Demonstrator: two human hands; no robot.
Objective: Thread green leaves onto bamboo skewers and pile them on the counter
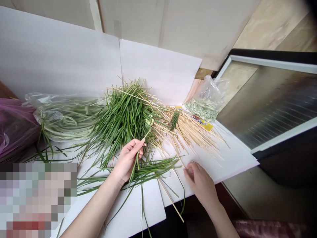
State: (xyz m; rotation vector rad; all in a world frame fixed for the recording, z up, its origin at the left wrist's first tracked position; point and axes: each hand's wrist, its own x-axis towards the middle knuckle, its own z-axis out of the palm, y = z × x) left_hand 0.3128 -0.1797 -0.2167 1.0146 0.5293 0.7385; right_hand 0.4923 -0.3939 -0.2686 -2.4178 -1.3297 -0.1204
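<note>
My left hand pinches a few garlic chives between thumb and fingers, a pale end poking up past the fingertips. To the right, my right hand is closed on a thin bamboo skewer, which points up and left from the fingertips. Behind my left hand rises a big heap of garlic chives. Loose chives lie across the table below it. Many bamboo skewers are fanned out to the right of the heap, with a small bunch of chives on top.
A clear bag of long green stems lies left of the heap, beside a purple bag. At the back right stands a clear bag of green pieces. One skewer sticks out past the white table's front edge. A framed glass panel stands right.
</note>
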